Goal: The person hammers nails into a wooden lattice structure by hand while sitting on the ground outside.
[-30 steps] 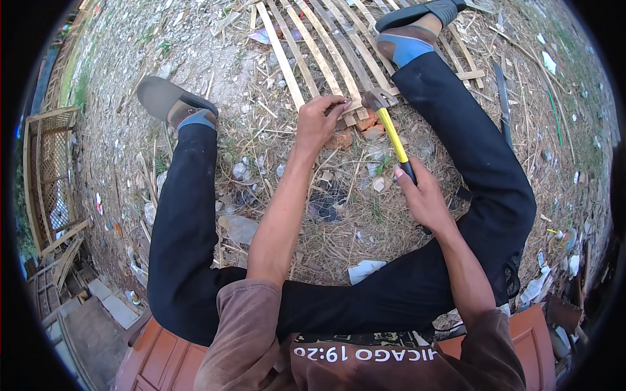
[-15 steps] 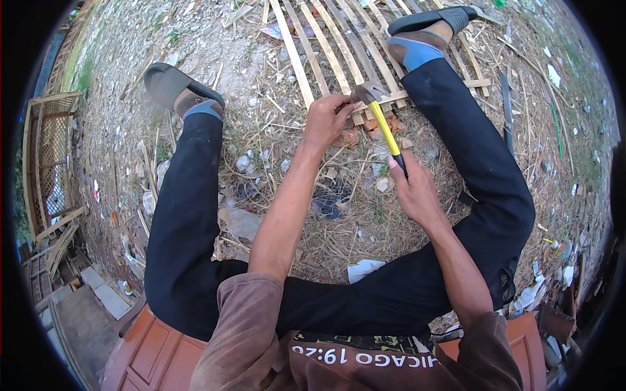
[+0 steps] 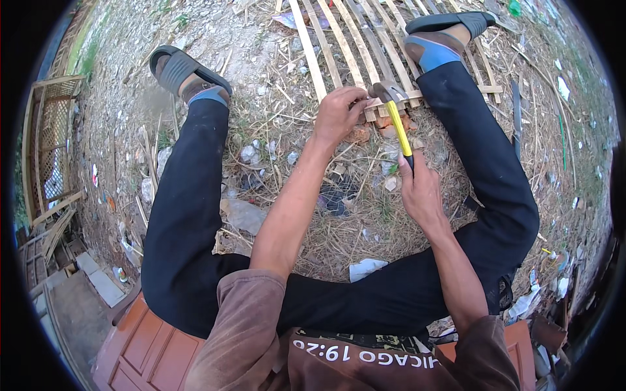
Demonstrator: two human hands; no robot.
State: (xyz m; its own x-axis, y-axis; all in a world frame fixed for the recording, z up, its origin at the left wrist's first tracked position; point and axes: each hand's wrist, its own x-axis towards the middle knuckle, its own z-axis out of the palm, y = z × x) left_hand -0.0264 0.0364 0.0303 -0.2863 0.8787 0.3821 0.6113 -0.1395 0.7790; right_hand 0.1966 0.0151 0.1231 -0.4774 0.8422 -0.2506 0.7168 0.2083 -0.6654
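My right hand (image 3: 420, 189) is wrapped round the black grip of a claw hammer (image 3: 399, 130) with a yellow handle. The hammer's metal head is over the near end of a slatted wooden frame (image 3: 350, 57), just right of my left fingertips. My left hand (image 3: 339, 115) is closed in a pinch at the frame's near crosspiece; whatever its fingers hold is too small or hidden to make out. Reddish brick pieces (image 3: 389, 124) lie under that end of the frame.
My legs (image 3: 182, 189) are spread either side of the work, and my right sandal (image 3: 450, 22) is against the slats. A long blade (image 3: 516, 117) lies right of the frame. Stones, straw and plastic scraps litter the ground. A lattice panel (image 3: 55, 143) stands far left.
The whole view has shifted, so the frame, feet and hands appear slightly farther right. Both hands keep nearly the same grip, and the hammer head stays beside my left fingers.
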